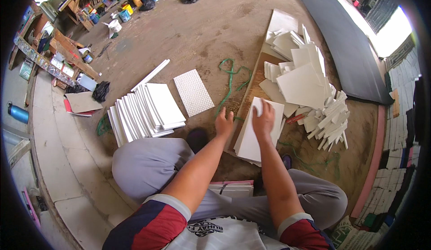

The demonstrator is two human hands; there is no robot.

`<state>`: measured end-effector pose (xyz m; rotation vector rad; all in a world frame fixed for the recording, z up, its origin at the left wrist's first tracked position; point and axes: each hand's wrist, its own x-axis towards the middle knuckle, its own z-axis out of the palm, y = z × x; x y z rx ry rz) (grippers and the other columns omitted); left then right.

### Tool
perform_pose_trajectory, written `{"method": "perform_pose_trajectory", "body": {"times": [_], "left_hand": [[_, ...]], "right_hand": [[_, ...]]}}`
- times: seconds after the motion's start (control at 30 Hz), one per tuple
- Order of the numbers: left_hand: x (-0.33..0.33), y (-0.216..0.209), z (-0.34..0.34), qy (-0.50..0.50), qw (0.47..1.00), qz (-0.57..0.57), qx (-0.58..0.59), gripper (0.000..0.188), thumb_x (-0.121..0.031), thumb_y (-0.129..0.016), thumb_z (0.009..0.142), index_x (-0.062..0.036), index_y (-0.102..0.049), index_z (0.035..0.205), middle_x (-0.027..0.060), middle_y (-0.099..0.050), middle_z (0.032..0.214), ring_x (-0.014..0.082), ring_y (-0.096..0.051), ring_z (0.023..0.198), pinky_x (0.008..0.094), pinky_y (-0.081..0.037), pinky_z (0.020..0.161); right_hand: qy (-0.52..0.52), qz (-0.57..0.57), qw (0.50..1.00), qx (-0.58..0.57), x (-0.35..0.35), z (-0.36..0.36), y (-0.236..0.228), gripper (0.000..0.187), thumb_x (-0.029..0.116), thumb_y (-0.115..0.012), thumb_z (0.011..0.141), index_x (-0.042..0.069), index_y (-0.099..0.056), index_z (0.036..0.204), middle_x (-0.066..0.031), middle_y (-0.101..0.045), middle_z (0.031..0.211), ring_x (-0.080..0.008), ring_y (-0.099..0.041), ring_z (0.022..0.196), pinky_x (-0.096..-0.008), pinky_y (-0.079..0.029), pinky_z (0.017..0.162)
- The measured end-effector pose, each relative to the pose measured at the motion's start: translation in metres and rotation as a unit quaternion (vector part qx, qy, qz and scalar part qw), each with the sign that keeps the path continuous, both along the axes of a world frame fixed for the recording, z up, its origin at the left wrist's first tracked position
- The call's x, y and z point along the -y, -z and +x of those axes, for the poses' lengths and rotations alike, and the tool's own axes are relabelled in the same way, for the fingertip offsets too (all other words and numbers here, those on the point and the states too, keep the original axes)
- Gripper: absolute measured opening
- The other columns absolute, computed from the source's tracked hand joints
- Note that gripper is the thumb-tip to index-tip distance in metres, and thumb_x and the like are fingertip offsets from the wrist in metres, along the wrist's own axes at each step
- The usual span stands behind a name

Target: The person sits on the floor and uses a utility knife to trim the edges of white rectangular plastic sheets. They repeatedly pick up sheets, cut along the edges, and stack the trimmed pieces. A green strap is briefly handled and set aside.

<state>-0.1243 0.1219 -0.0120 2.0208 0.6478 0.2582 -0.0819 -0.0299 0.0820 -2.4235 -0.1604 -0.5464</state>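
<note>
A stack of white rectangular foam-like sheets (257,135) lies in front of me on a long brown board (255,87). My right hand (264,117) rests on its top sheet, thumb apart from the fingers. To the left of the stack, my left hand (224,122) hovers near the board's edge with fingers apart, holding nothing I can see. Just beyond it a green string (230,81) trails over the floor. A larger fanned pile of white sheets (146,111) sits at the left, beside a single textured white sheet (194,92).
Loose white offcuts (301,84) are heaped on the board's far right, near a red-handled tool (295,119). A long black sheet (343,39) stretches along the right. Between my legs lies a bundle of sheets (233,189). Buckets (125,15) and wooden racks (67,50) stand far left.
</note>
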Motion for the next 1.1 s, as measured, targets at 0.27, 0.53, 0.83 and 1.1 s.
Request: {"method": "perform_pose_trajectory", "body": {"times": [0.27, 0.53, 0.83, 1.1], "left_hand": [[-0.125, 0.047, 0.007, -0.097, 0.975, 0.021, -0.197, 0.062, -0.029, -0.061, 0.098, 0.0087, -0.047, 0.145, 0.0312, -0.050, 0.147, 0.0425, -0.047, 0.139, 0.0462, -0.037, 0.117], [-0.160, 0.072, 0.013, -0.052, 0.968, -0.018, -0.244, 0.068, -0.037, -0.053, 0.103, 0.0034, -0.036, 0.155, 0.0350, -0.024, 0.162, 0.0465, -0.025, 0.152, 0.0502, -0.026, 0.124], [-0.163, 0.063, 0.019, -0.128, 0.958, -0.025, -0.257, 0.087, -0.059, -0.060, 0.095, -0.0003, -0.039, 0.155, 0.0381, -0.035, 0.154, 0.0464, -0.033, 0.148, 0.0503, -0.029, 0.122], [-0.209, -0.039, 0.057, -0.220, 0.868, -0.438, 0.074, 0.065, -0.050, -0.060, 0.099, -0.0044, -0.048, 0.143, 0.0117, -0.061, 0.123, 0.0263, -0.062, 0.113, 0.0425, -0.054, 0.084]], "right_hand": [[-0.205, -0.001, 0.923, -0.327, -0.146, 0.013, 0.075, 0.067, 0.031, -0.073, 0.089, 0.001, -0.051, 0.145, -0.0236, -0.055, 0.144, -0.0420, -0.050, 0.134, -0.0472, -0.042, 0.114], [-0.166, -0.007, 0.872, -0.461, -0.198, 0.027, 0.147, 0.087, 0.034, -0.073, 0.089, 0.003, -0.030, 0.159, -0.0255, -0.038, 0.158, -0.0468, -0.037, 0.145, -0.0509, -0.036, 0.119], [-0.130, 0.085, 0.898, -0.411, -0.203, 0.041, 0.162, 0.045, 0.026, -0.078, 0.085, 0.003, -0.067, 0.123, -0.0231, -0.066, 0.119, -0.0389, -0.066, 0.108, -0.0454, -0.053, 0.089], [-0.319, 0.135, 0.938, 0.007, -0.219, 0.004, 0.029, 0.025, 0.010, -0.073, 0.085, 0.010, -0.073, 0.109, -0.0078, -0.072, 0.112, -0.0324, -0.067, 0.101, -0.0424, -0.054, 0.090]]}}
